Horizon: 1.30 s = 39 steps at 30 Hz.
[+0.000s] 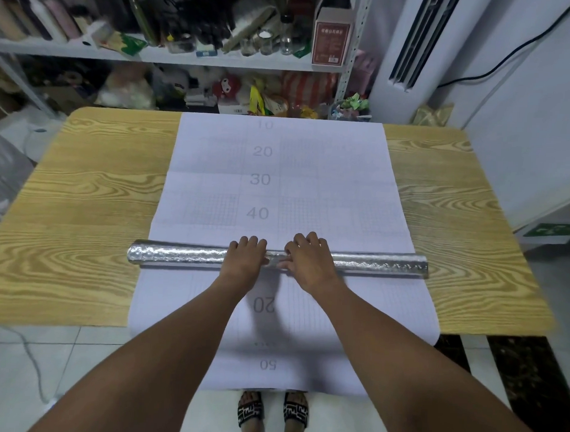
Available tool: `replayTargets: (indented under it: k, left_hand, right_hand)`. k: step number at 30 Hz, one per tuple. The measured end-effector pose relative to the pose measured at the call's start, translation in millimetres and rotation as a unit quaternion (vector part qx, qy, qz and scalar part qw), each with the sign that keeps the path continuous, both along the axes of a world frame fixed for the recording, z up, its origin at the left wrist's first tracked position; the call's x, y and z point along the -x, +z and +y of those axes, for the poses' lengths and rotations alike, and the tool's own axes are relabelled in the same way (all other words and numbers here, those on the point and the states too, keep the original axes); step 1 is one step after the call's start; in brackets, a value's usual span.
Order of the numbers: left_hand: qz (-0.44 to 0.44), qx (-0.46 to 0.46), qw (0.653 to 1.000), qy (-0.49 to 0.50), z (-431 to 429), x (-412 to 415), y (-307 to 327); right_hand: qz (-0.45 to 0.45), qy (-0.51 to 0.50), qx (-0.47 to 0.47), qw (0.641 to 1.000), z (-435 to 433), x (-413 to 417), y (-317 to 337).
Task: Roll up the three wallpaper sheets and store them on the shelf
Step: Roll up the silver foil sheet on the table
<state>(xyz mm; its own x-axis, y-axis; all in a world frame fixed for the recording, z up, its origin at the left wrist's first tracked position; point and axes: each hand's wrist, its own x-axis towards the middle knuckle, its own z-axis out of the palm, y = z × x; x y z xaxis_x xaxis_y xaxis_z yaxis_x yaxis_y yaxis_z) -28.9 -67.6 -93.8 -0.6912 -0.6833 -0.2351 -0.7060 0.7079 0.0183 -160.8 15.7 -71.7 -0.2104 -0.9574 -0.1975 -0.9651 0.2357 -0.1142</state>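
My left hand (245, 258) and right hand (308, 260) sit close together at the middle of the silver wallpaper roll (179, 255), fingers curled over its top. The grid-backed sheet (311, 171) lies flat toward 12 o'clock. I judge it best to push evenly that way, with my hands spread toward 9 and 3 so the ends stay square.

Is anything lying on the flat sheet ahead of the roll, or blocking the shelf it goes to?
Nothing lies on the flat sheet ahead of the roll, which the left hand and right hand hold. The shelf behind the table is crowded with bottles and jars; little free room shows.
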Motion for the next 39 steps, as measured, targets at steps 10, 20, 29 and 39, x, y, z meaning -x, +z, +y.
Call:
replayTargets:
  k: [10, 20, 29, 39]
  left_hand:
    - [0.086, -0.055, 0.994, -0.045, -5, -10, 3]
    - [0.073, -0.085, 0.994, 0.006, -4, -8, 8]
    - [0.042, -0.04, 0.998, -0.033, -12, -9, 9]
    - [0.086, -0.089, 0.992, -0.014, -13, -10, 11]
  right_hand:
    - [-0.059, -0.024, -0.002, 0.998, -2, 5, 0]
    - [-0.065, -0.017, 0.017, 0.998, -7, 8, 0]
    - [-0.014, 0.02, 0.001, 1.0, -3, 10, -12]
    - [-0.018, 0.015, -0.002, 1.0, -3, 9, -15]
